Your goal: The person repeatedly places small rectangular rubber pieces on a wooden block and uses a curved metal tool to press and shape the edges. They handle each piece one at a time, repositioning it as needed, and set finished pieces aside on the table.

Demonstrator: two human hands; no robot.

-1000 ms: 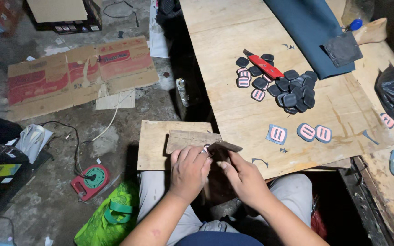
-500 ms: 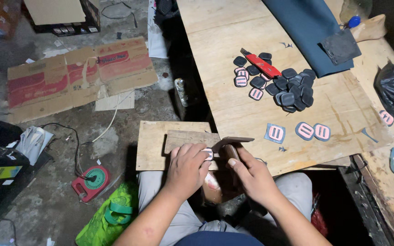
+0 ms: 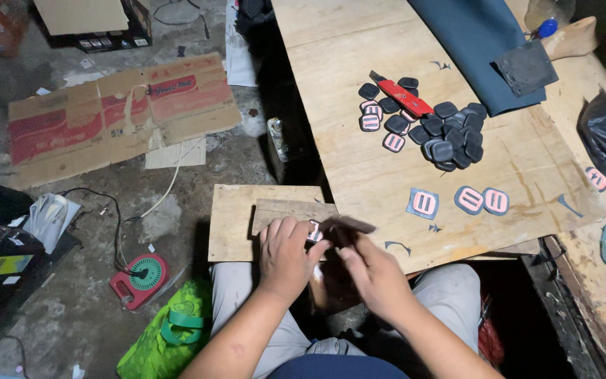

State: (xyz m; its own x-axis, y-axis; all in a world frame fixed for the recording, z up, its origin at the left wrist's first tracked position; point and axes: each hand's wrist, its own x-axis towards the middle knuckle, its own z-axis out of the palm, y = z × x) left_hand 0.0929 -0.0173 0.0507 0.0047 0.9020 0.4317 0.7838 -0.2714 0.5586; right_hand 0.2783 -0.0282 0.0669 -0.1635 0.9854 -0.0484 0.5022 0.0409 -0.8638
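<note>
Hands are meeting over the lap: left hand [image 3: 286,254] pinching a small pink-and-black patch [image 3: 313,231], right hand [image 3: 373,272] gripping a dark flat strip [image 3: 348,224] lying crosswise, just right of it.

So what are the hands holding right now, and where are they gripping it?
Both hands pinch a thin dark strip over the small board: the left hand at its left end, beside a small pink-and-dark patch, the right hand under its middle.

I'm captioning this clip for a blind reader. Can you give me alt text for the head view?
Seen from above, a seated person's left hand and right hand pinch a small dark piece over a wooden board. On the plywood table beyond lie a pile of dark pads and a red knife.
</note>
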